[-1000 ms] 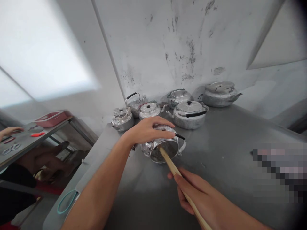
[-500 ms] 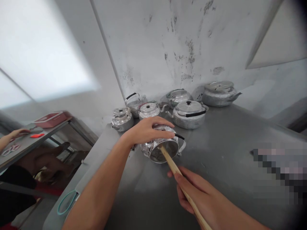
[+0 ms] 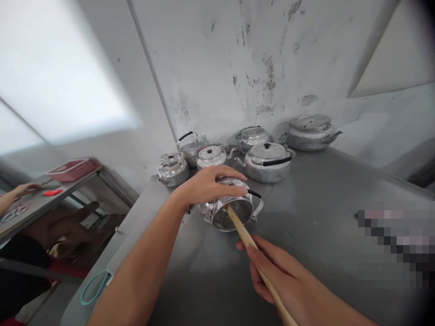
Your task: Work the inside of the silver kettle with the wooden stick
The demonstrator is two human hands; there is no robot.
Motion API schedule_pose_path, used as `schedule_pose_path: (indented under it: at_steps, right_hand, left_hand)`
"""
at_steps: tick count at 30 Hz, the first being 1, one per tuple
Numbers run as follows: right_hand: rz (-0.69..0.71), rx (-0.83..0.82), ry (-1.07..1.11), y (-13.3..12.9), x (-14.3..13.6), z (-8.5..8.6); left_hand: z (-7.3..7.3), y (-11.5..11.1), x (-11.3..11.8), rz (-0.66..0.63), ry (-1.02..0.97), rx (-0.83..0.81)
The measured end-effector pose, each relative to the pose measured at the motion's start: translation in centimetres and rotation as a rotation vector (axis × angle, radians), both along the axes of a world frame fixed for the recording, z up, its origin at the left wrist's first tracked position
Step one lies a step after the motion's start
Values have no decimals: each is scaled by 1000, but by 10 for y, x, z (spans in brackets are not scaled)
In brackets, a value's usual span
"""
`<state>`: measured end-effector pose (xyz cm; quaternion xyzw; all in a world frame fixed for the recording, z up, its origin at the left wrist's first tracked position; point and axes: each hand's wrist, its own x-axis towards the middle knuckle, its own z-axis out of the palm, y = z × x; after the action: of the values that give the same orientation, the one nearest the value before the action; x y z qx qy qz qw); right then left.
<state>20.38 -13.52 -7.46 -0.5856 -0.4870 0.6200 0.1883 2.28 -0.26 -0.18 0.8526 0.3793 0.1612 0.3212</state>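
Note:
A dented silver kettle (image 3: 208, 212) lies tipped on its side on the grey table (image 3: 204, 276), its round mouth facing me. My left hand (image 3: 212, 184) lies over its upper side, thumb and fingers spread around the body, holding it. In my right hand (image 3: 272, 267) is a wooden stick (image 3: 243, 232), gripped along its length. The stick's far end reaches inside the kettle's mouth, where its tip is hard to make out. The kettle's black-sleeved handle (image 3: 254, 194) sticks out to the right.
Behind stand several silver kettles, among them a lidded one (image 3: 268, 172) and a large one (image 3: 309, 140) by the stained wall (image 3: 210, 68). At left, a side table holds a pink basket (image 3: 73, 170), scissors (image 3: 15, 213) and another person's hand (image 3: 25, 189). A pixelated patch covers the right.

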Motion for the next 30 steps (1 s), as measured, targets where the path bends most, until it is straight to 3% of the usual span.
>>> schedule_pose_path:
  at_steps: [4, 15, 20, 30]
  right_hand:
    - [8, -22, -15, 0, 0, 0]
    - [33, 243, 37, 1, 4, -11]
    - [89, 235, -19, 0, 4, -10]
    - [87, 275, 11, 0, 6, -25]
  left_hand:
    - [0, 1, 0, -3, -11, 3]
    - [-1, 0, 0, -1, -18, -13]
    - [-1, 2, 0, -4, -25, -4]
    - [-1, 1, 0, -9, -19, -9]
